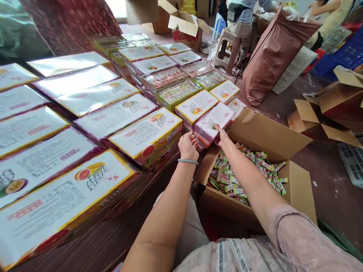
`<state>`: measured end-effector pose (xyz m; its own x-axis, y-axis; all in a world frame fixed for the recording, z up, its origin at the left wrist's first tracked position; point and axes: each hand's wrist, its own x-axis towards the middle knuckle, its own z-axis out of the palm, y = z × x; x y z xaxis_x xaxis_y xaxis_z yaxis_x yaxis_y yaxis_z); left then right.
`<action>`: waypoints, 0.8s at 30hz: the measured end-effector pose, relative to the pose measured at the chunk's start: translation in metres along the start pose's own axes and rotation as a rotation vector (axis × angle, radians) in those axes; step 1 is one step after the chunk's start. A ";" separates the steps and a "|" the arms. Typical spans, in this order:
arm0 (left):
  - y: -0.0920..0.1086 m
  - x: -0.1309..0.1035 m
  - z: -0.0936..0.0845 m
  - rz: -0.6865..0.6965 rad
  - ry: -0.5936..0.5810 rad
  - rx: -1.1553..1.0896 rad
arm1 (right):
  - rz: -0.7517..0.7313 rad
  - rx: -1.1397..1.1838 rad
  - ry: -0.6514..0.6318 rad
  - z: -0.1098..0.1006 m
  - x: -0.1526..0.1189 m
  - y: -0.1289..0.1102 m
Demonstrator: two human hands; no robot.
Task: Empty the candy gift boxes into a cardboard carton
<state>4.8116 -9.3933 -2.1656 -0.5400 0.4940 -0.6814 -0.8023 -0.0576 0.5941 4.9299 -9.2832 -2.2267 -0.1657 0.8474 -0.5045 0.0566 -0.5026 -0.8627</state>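
Note:
A purple-edged box with a white face [214, 118] sits at the near end of the stacked rows. My right hand [222, 136] grips its near right corner, thumb on top. Beside its left corner, my left hand [189, 145] has its fingers curled; whether they touch the box or hold anything is too small to tell. A yellow-edged box [196, 107] lies just behind. Below my right forearm, an open carton [302, 183] holds many small green and pink packets [231, 177].
Rows of yellow- and purple-edged boxes [147, 134] fill the left. Behind stand a brown stool [227, 51], a large reddish-brown sack [266, 60] and an open carton [184, 26]. More open cartons [340, 105] lie at right. Other people are at the back.

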 end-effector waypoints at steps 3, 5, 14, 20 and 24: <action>-0.001 -0.003 0.003 -0.061 -0.015 -0.010 | 0.064 -0.011 0.102 -0.019 -0.006 0.010; -0.001 -0.005 0.002 -0.080 -0.027 0.013 | 0.055 -0.075 0.198 -0.026 -0.014 0.015; 0.000 -0.004 -0.002 -0.020 -0.002 0.024 | -0.300 -0.807 0.545 0.034 -0.014 -0.037; 0.003 -0.002 0.002 -0.024 0.030 -0.022 | -0.296 -1.386 0.268 0.068 -0.021 -0.025; 0.011 -0.003 -0.002 -0.051 0.042 -0.027 | -0.347 -1.417 0.217 0.035 -0.038 -0.005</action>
<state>4.8032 -9.3970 -2.1579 -0.5083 0.4599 -0.7281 -0.8351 -0.0568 0.5471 4.9010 -9.3192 -2.2018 -0.2317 0.9604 -0.1549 0.9613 0.2017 -0.1879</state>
